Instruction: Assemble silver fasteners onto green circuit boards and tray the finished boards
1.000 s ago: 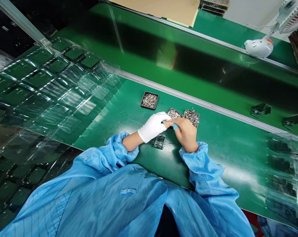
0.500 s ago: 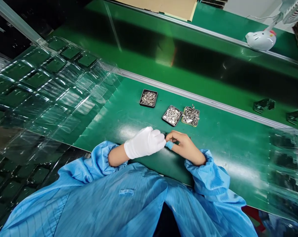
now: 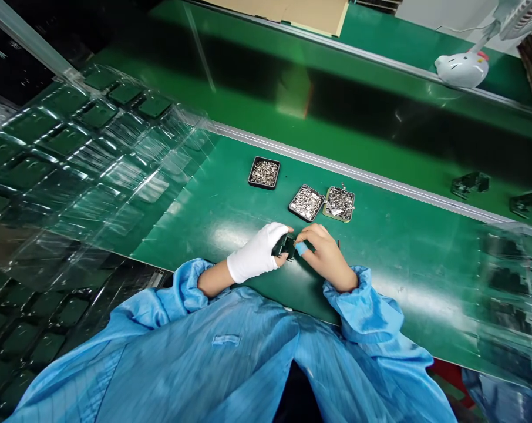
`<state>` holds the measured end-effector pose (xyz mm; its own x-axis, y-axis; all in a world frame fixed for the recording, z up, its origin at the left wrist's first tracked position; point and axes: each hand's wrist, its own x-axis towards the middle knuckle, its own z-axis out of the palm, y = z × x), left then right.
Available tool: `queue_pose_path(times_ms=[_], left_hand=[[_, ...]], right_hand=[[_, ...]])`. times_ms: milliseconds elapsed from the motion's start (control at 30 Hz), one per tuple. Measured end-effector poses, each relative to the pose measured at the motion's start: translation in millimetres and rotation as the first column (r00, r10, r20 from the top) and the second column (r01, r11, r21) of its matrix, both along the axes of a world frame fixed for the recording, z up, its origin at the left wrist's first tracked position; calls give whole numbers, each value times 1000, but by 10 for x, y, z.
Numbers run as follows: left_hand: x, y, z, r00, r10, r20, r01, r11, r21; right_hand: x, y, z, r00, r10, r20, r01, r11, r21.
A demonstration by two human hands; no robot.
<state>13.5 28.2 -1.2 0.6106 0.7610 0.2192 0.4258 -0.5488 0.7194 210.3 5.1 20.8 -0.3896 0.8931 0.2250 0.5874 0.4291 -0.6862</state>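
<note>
My left hand [image 3: 256,257], in a white glove with bare fingertips, grips a small dark part [image 3: 285,247] between thumb and fingers. At the right edge of that part is my bare right hand [image 3: 321,254], its thumb and fingers pinched together, with a blue wrap on one digit. Anything between those fingertips is too small to make out. Just beyond my hands, a black tray [image 3: 306,202] of small shiny metal pieces touches a yellowish tray [image 3: 339,204] of similar pieces. Another black tray [image 3: 264,173] of metal bits sits farther left.
Clear plastic trays [image 3: 94,141] are spread over the left side of the green table [image 3: 380,258]. More clear trays [image 3: 512,294] holding dark parts lie at the right. A metal rail [image 3: 292,155] crosses behind, and a white fan base [image 3: 463,69] stands on a shelf.
My left hand has turned, so the dark part in it now shows. My right hand has shifted slightly left and its fingers now sit at the part's edge. The view has shifted a little.
</note>
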Motion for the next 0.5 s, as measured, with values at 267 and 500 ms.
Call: queue_pose_path(times_ms=[267,500], left_hand=[[9,-42,41,992,17,-127,11,976,216],[-57,39,150,996,-24,-87,32,996,86]], right_hand=[[-57,-78,-26,986,-100,130,98,995,19],[-154,-138,-24,955,-180,235,177,984,36]])
